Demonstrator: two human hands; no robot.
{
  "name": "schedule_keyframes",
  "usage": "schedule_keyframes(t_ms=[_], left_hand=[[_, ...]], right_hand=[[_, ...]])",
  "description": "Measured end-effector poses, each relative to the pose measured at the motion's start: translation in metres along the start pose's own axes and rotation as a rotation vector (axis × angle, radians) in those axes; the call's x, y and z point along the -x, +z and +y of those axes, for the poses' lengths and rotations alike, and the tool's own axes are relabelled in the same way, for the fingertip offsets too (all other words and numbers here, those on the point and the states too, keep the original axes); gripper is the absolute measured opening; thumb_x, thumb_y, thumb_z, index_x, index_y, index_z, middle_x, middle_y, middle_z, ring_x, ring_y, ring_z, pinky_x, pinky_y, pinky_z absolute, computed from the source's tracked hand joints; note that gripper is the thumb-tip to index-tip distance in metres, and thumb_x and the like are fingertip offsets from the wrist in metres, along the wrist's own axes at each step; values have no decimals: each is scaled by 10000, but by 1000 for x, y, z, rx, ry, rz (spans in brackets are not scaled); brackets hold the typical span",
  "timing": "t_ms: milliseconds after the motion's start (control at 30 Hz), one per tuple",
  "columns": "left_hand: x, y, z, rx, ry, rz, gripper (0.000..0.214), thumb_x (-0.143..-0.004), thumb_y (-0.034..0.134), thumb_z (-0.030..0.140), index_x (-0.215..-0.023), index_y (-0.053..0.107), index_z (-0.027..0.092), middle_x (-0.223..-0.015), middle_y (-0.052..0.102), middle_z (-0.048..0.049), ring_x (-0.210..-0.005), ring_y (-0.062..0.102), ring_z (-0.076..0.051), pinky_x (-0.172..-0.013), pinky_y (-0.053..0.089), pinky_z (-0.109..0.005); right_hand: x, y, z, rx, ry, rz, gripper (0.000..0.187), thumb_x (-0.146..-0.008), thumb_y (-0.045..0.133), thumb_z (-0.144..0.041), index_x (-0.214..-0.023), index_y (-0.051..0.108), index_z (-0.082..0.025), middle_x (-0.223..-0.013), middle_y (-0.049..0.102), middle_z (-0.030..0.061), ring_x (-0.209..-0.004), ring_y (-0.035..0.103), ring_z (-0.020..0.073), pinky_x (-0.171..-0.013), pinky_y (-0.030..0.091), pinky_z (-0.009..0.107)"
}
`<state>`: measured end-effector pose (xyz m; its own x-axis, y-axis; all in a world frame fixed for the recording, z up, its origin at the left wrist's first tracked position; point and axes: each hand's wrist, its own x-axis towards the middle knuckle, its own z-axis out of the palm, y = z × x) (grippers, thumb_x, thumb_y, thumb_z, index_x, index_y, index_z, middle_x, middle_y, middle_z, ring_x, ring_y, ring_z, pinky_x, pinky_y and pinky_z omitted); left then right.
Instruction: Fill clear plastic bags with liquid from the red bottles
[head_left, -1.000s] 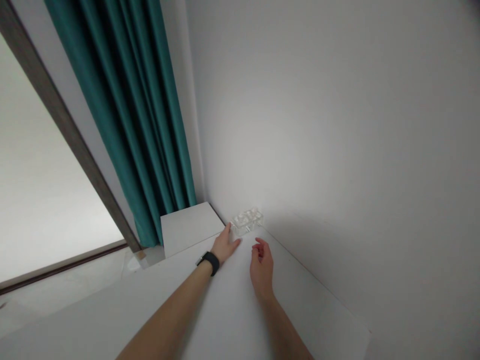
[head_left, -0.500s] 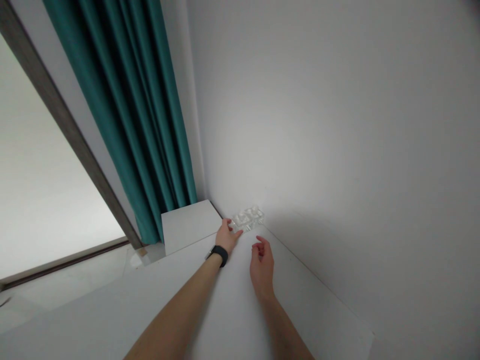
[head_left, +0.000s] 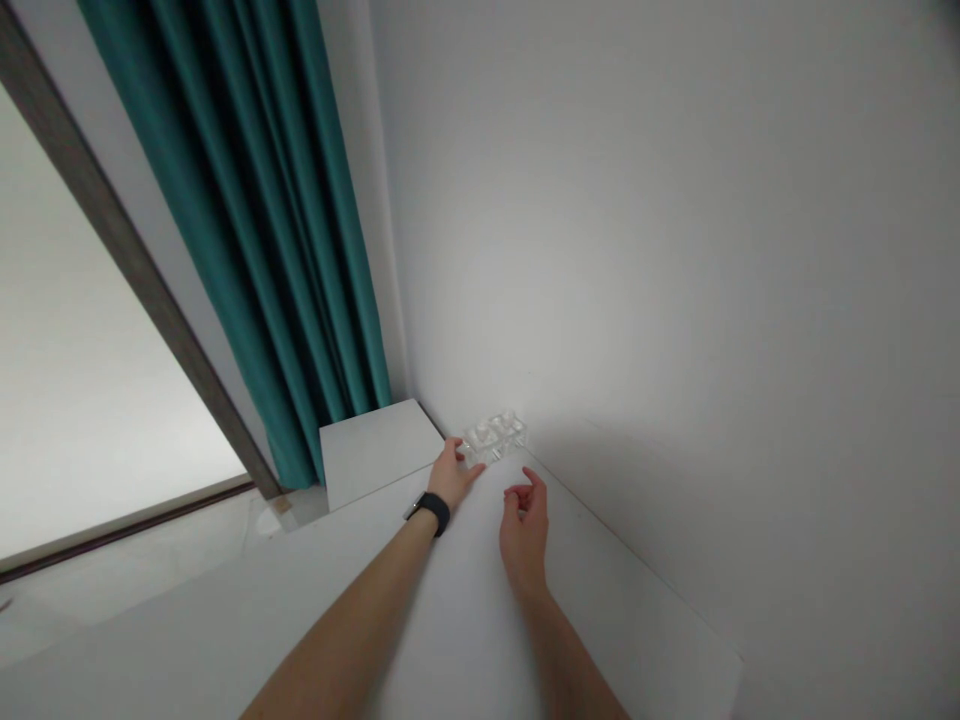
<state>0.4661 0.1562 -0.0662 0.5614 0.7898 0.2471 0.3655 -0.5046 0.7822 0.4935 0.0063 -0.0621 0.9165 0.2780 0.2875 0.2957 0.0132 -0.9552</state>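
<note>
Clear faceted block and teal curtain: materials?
The clear faceted block looks like glass or clear acrylic, glossy, from its see-through body and bright edge highlights; the view can't settle which. The teal curtain looks like woven fabric, matte with a soft sheen, hanging in supple folds.

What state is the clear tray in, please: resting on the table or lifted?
Resting: the tray sits in the table's corner by the wall, with the left hand at its edge.
</note>
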Motion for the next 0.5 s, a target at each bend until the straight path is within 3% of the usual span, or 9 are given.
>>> schedule_keyframes(t_ms=[500], left_hand=[[2,-1,1,-19,8,-10,441,-756,763,216,-1121,517,189,-946,691,-75,-885,679,-236,-817,496,-329]], right_hand=[[0,-2,0,9,-1,-12,402,-845,464,-293,-1228,499,-177,-819,588,18,-741,565,186,-688,449,299]])
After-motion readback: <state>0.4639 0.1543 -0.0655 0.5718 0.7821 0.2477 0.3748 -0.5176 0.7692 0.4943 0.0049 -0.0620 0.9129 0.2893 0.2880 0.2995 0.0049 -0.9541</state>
